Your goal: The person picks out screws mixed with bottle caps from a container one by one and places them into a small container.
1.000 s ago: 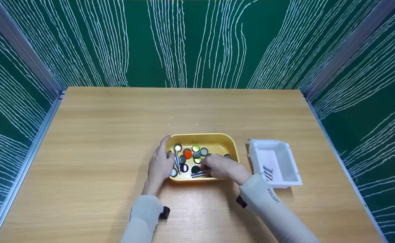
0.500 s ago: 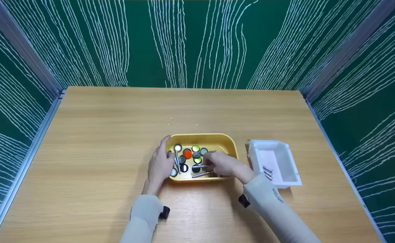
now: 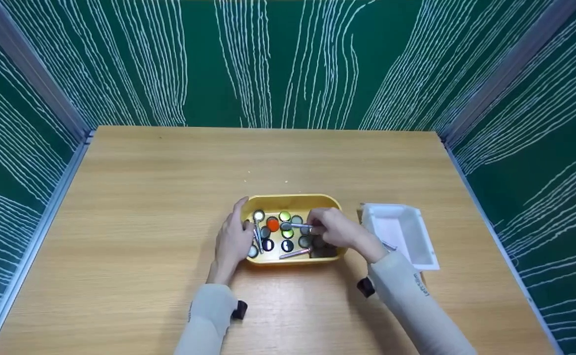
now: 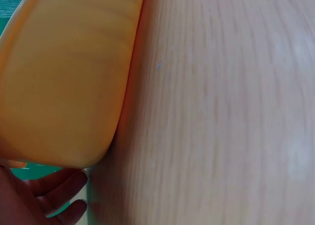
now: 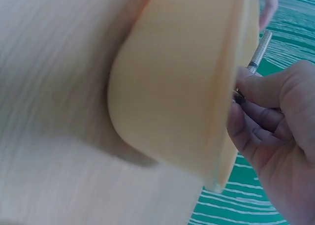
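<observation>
In the head view my left hand [image 3: 233, 236] grips the left end of a yellow plastic bin [image 3: 295, 198], thumb over the rim. The left wrist view shows its fingers [image 4: 61, 191] against the bin's outer wall. Over the bin's right half, my right hand [image 3: 336, 228] pinches a silver metal bolt [image 3: 298, 226], which points left. Its threaded shank [image 5: 262, 48] sticks out past the thumb in the right wrist view. Round bottle caps lie on the bin floor, among them an orange one [image 3: 273, 225]. Another bolt [image 3: 295, 254] lies near the front wall.
A white plastic bin [image 3: 420, 231] stands right of the yellow one, with bolts [image 3: 389, 245] inside, partly covered by my right forearm. More bolts [image 3: 258, 237] lie beside my left thumb. The wooden table [image 3: 169, 197] ends at green walls with white lines.
My right hand has picked a bolt up from the front part of the yellow bin and moved it back and to the right. The left hand has stayed in place.
</observation>
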A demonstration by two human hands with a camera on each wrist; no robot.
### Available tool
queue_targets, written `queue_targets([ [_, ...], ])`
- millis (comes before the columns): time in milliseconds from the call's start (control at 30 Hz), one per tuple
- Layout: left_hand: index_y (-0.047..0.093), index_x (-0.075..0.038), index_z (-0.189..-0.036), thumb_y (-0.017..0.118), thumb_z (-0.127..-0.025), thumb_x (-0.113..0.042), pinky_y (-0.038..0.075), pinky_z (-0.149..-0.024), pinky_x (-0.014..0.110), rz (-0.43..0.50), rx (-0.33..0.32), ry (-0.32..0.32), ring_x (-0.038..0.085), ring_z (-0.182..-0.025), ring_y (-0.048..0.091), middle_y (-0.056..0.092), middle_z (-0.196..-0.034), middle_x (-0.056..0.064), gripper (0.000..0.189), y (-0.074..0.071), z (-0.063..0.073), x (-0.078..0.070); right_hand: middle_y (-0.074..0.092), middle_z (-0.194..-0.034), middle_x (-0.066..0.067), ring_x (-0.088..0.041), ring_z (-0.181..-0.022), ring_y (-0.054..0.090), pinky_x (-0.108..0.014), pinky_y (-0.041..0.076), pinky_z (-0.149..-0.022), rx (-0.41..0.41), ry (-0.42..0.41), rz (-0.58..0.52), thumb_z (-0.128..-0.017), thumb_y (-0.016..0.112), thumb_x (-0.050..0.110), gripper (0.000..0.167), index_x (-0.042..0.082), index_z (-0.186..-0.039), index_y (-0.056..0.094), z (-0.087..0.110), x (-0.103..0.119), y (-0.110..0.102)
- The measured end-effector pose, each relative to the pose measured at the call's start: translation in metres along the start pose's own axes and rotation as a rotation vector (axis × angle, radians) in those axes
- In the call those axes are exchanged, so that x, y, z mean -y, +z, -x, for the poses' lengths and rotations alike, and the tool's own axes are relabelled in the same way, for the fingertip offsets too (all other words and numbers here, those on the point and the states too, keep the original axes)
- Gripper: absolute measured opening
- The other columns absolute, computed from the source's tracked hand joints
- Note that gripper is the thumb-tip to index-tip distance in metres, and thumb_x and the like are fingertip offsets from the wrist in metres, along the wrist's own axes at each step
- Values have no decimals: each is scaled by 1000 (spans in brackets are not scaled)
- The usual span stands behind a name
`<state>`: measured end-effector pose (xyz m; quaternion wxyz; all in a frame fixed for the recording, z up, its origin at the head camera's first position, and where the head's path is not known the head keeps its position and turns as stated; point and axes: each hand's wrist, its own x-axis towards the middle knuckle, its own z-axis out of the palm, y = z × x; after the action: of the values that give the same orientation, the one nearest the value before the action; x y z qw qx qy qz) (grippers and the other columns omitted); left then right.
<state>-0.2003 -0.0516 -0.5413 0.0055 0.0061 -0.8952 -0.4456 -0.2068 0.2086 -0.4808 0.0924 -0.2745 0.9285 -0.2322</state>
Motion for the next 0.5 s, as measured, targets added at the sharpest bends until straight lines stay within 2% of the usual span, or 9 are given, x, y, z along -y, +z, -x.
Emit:
queue_targets([
  [133, 34, -30, -152, 53, -95, -15, 48, -70, 36, 4, -4, 0, 22, -79, 57, 65, -115, 10, 63, 0, 0, 0, 70, -93, -11, -26, -88, 67, -41, 57, -83, -50, -12, -3, -84, 60, -8, 18, 1, -98, 67, 5, -6, -10],
  [333, 34, -30, -152, 53, -94, -15, 50, -73, 41, 5, -9, 1, 24, -82, 58, 65, -114, 11, 63, 0, 0, 0, 73, -96, -13, -28, -91, 70, -42, 58, -84, -95, 33, 2, -86, 61, -5, 18, 3, -101, 68, 18, -16, -29],
  [500, 36, -32, -150, 53, -94, -14, 50, -82, 48, -9, -24, 7, 28, -93, 60, 65, -121, 12, 62, 0, 1, 0, 73, -93, -13, -27, -87, 70, -42, 58, -79, -154, 28, 4, -88, 61, -4, 13, 1, -98, 68, 29, -28, -42],
])
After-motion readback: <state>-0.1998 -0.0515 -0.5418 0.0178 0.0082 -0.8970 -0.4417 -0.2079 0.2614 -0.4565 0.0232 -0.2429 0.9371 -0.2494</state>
